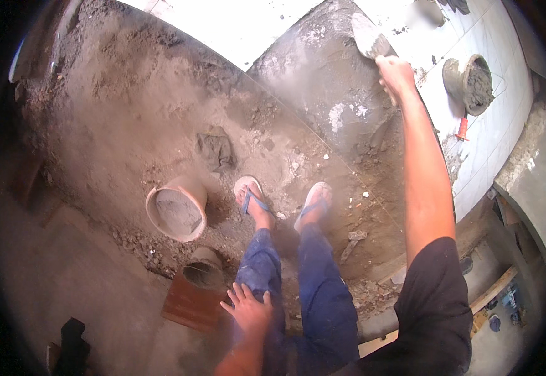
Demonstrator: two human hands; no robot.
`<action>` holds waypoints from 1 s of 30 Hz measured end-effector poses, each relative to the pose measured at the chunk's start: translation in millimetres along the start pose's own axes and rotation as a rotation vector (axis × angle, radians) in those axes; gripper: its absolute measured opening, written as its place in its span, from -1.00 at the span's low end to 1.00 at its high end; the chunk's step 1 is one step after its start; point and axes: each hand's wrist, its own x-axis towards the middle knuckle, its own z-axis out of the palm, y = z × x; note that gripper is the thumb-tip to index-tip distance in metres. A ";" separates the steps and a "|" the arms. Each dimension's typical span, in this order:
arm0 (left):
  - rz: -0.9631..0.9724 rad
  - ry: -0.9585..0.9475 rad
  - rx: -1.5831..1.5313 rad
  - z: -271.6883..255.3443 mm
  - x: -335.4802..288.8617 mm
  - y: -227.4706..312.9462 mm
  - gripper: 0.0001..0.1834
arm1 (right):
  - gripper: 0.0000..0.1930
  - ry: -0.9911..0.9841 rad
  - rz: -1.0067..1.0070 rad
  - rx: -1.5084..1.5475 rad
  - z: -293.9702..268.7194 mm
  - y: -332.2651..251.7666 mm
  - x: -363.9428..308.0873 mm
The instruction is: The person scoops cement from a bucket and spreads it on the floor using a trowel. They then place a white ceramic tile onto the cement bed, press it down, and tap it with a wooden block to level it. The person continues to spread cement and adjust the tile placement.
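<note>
My right hand (397, 78) is stretched far forward and closed round the handle of a trowel (367, 36). The pale trowel blade lies over the far edge of a grey wet mortar bed (314, 75), beside white floor tiles (473, 166). Fingers spread, my left hand (250, 308) rests on my left knee and holds nothing. A taut string line (310, 127) crosses between the mortar bed and the loose sandy ground where my feet stand in flip-flops.
A bucket of mortar (451, 81) and a red-handled tool (463, 128) are on the tiles at right. Left of my feet are a bucket of grey powder (201, 188), a crumpled dark bag (215, 150) and a smaller bucket (205, 255). A hammer (352, 244) lies to their right.
</note>
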 end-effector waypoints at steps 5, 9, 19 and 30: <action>-0.011 -0.011 -0.001 -4.5 1.0 -1.0 -0.11 | -0.64 0.068 0.064 0.032 -25.9 64.8 -50.3; 0.016 0.016 0.005 0.4 5.2 -3.1 -0.11 | -0.61 0.126 0.124 -0.026 -52.7 131.6 -80.2; 0.025 0.029 0.033 5.8 7.3 -5.7 -0.14 | -0.66 -0.032 0.161 0.179 -78.2 167.1 -176.8; 0.013 -0.011 0.062 14.7 8.2 -6.8 -0.13 | -0.66 -0.011 0.192 0.352 -38.2 159.3 -253.1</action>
